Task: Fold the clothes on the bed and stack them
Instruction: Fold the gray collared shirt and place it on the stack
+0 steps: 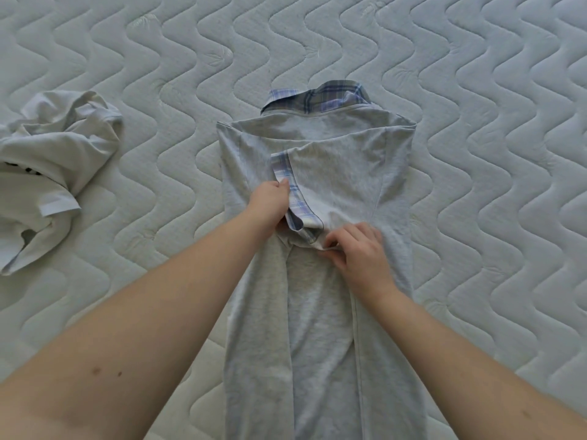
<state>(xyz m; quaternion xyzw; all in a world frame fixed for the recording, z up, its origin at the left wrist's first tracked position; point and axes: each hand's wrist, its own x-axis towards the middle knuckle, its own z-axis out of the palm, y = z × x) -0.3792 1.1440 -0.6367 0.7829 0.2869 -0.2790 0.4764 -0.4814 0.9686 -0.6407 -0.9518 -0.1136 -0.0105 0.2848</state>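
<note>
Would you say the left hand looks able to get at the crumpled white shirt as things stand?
Probably yes, once freed: the left hand grips the grey shirt's plaid cuff, but only bare mattress lies between it and the white shirt.

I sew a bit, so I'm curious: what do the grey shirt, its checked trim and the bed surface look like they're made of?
The grey shirt looks like soft, matte cotton jersey: heathered flecks, limp folds. Its plaid collar and sleeve cuff seem a thinner, smooth woven fabric, judging by the crisp printed checks. The mattress appears to be padded, quilted knit cover, stitched in wavy lines. Exact fibres cannot be told.
</note>
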